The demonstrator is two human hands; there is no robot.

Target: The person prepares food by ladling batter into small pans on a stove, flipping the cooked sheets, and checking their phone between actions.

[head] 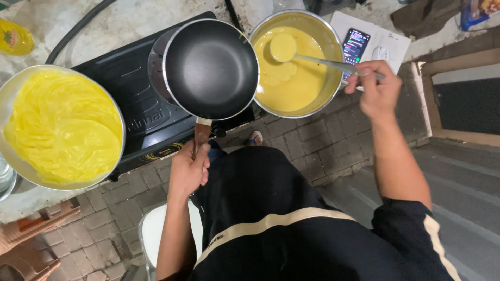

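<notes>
My left hand (188, 169) grips the brown handle of a black non-stick frying pan (211, 67), which is held over a black induction cooktop (133, 112). The pan is bare inside. My right hand (376, 88) holds the long handle of a metal ladle (284, 48). The ladle's bowl is full of yellow batter and hangs over a steel pot of the same batter (292, 78), right beside the pan.
A large steel bowl (10, 93) piled with thin yellow crepes sits at the left. A phone (355, 46) lies on white paper behind the pot. A yellow bottle (14, 37) is at the far left. Paving stones and a white stool (151, 229) lie below.
</notes>
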